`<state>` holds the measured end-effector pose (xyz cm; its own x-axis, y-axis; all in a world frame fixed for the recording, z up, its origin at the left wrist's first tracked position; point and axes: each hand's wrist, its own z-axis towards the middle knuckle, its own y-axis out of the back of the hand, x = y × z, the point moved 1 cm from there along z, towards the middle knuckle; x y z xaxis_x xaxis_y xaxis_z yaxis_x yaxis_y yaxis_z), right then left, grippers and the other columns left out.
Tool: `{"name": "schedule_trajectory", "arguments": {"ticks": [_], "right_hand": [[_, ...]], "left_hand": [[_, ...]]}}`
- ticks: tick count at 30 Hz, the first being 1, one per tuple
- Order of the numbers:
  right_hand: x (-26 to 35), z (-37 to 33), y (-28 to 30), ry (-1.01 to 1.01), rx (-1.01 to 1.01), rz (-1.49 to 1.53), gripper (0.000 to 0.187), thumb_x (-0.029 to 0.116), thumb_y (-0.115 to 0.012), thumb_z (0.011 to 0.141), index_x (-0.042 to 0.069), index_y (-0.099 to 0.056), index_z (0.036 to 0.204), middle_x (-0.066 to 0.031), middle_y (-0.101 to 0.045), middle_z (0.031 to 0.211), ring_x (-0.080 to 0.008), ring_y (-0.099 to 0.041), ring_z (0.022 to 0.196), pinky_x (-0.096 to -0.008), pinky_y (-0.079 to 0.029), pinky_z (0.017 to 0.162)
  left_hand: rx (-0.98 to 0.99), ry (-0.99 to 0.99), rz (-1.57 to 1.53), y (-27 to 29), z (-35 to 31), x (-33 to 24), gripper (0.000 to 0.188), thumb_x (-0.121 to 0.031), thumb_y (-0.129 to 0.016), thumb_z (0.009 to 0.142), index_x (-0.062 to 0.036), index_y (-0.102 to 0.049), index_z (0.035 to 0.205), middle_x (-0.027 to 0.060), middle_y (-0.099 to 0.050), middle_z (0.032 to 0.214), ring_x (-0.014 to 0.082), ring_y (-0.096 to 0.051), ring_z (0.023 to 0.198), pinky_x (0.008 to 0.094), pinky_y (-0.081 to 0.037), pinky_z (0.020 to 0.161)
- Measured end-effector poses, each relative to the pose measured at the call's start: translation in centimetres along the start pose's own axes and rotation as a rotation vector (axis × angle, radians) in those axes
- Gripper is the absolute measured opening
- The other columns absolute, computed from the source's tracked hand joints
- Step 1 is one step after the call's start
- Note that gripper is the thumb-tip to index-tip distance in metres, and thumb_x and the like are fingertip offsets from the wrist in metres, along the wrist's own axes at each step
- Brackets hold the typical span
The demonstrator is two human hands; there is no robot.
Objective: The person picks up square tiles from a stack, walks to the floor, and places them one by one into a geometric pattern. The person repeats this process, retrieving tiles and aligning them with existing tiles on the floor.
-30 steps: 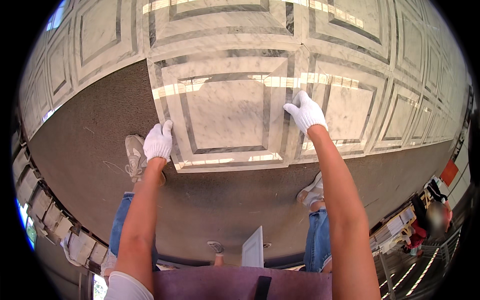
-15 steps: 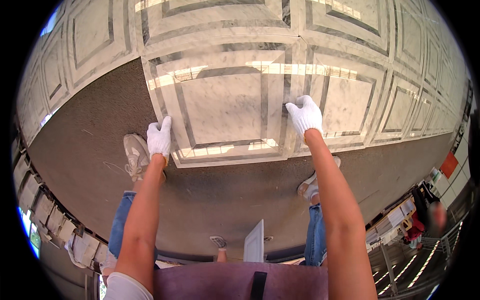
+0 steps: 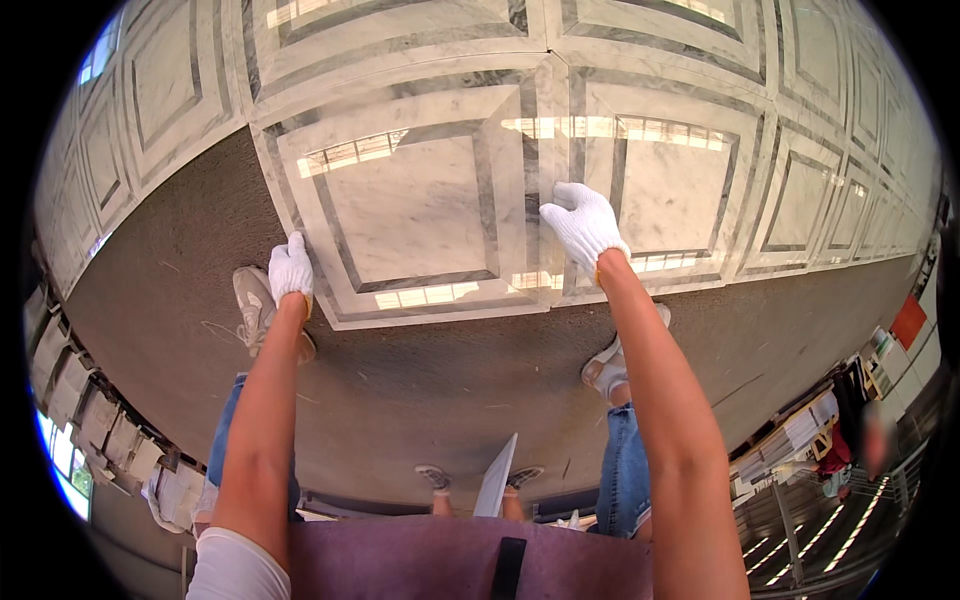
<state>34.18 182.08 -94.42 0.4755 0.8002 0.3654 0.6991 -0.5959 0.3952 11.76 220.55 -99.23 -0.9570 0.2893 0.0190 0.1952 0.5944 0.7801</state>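
Note:
A white marble panel [image 3: 410,215] with a grey inlaid frame lies flat on the floor before me. My left hand [image 3: 291,268], in a white knit glove, is closed over the panel's left edge. Its fingertips are partly hidden there. My right hand [image 3: 585,222], gloved alike, reaches over the seam between this panel and the matching panel [image 3: 668,190] to its right. The right thumb and forefinger are apart, and their tips touch the surface beside the seam. My two shoes stand on the brown floor, outside either arm.
More framed marble panels [image 3: 165,75] lie beyond and to both sides. Bare rough floor [image 3: 170,240] shows at the left. Behind me, another person's feet [image 3: 433,477] stand by a thin white board [image 3: 497,478]. Stacked sheets [image 3: 90,420] line the left wall, and metal racks [image 3: 840,520] stand at right.
The whole view has shifted, so panels and hands appear farther left. Both hands remain at the panel's sides. The white board behind me has turned, and both the other person's feet now show.

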Motion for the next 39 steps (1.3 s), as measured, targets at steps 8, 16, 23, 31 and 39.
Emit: {"name": "schedule_trajectory", "arguments": {"ticks": [8,16,23,31,39], "right_hand": [[-7.3,-6.7,-4.5,-0.171,-0.28,0.531,0.029,0.02,-0.066,0.084,-0.003,-0.065,0.103,-0.0118,-0.069,0.098,-0.02,-0.064,0.091,-0.0312,-0.048,0.084],[-12.5,-9.9,-12.4,-0.865,-0.019,1.042,0.062,0.041,-0.069,0.085,-0.003,-0.049,0.124,-0.0179,-0.056,0.119,-0.0307,-0.063,0.1,-0.0383,-0.057,0.07],[-11.2,-9.2,-13.5,-0.819,-0.124,1.097,0.071,0.044,-0.069,0.084,-0.002,-0.04,0.128,-0.0171,-0.054,0.119,-0.0312,-0.061,0.099,-0.0388,-0.055,0.072],[-10.7,-9.6,-13.6,-0.81,-0.201,1.058,0.072,0.055,-0.065,0.083,0.003,-0.039,0.125,-0.0181,-0.049,0.118,-0.0279,-0.06,0.097,-0.0339,-0.055,0.068],[-11.1,-8.8,-14.3,-0.822,-0.215,1.01,0.071,0.06,-0.065,0.081,0.004,-0.045,0.12,-0.0155,-0.052,0.113,-0.0292,-0.059,0.091,-0.0375,-0.053,0.066]], "left_hand": [[-0.055,-0.11,0.493,3.9,-1.3,-3.6,0.059,-0.052,-0.048,0.09,0.0046,-0.061,0.1,0.0304,-0.062,0.104,0.0441,-0.059,0.102,0.0477,-0.045,0.088],[-0.005,-0.373,-0.043,3.6,0.3,1.9,0.052,-0.036,-0.064,0.085,0.005,-0.06,0.116,0.0201,-0.067,0.106,0.029,-0.063,0.1,0.0364,-0.046,0.087],[-0.068,-0.251,-0.257,0.0,-0.9,-1.8,0.044,-0.025,-0.062,0.083,0.0071,-0.061,0.112,0.0207,-0.067,0.102,0.0274,-0.063,0.093,0.0351,-0.047,0.084],[-0.016,-0.152,-0.494,0.5,-0.9,-2.8,0.028,-0.017,-0.061,0.08,0.0064,-0.065,0.094,0.0078,-0.064,0.076,0.0149,-0.052,0.067,0.0308,-0.042,0.064],[-0.035,-0.165,-0.377,0.4,-0.2,-2.7,0.033,-0.023,-0.067,0.074,0.0077,-0.063,0.085,0.0154,-0.064,0.07,0.0167,-0.053,0.064,0.0336,-0.044,0.061]]}}
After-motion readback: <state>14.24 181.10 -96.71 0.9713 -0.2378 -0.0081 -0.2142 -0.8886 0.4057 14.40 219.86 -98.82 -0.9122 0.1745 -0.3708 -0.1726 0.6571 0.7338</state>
